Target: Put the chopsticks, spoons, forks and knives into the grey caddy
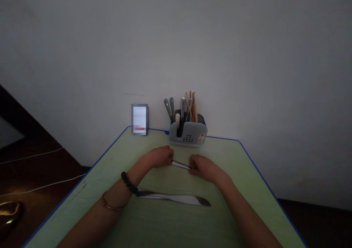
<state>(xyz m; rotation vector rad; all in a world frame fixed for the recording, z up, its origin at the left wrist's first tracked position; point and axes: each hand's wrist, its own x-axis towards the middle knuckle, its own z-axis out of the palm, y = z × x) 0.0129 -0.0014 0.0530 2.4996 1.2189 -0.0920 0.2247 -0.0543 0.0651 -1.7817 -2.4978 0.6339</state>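
A slim silver piece of cutlery (180,164) spans the gap between my two hands, low over the table. My left hand (162,157) is closed on its left end with the fingertips. The fingers of my right hand (204,167) are curled around the right end. Both ends are hidden by the fingers, so its exact kind does not show. Nearer to me, a table knife (176,198) lies flat, its blade tip pointing right and its handle end by the beads on my left wrist.
At the table's far edge, a grey cutlery holder (189,133) stands against the wall, with metal handles and wooden chopsticks (194,106) upright in it. A blurred upright screen (139,119) leans left of it. The green table (220,218) has a blue rim.
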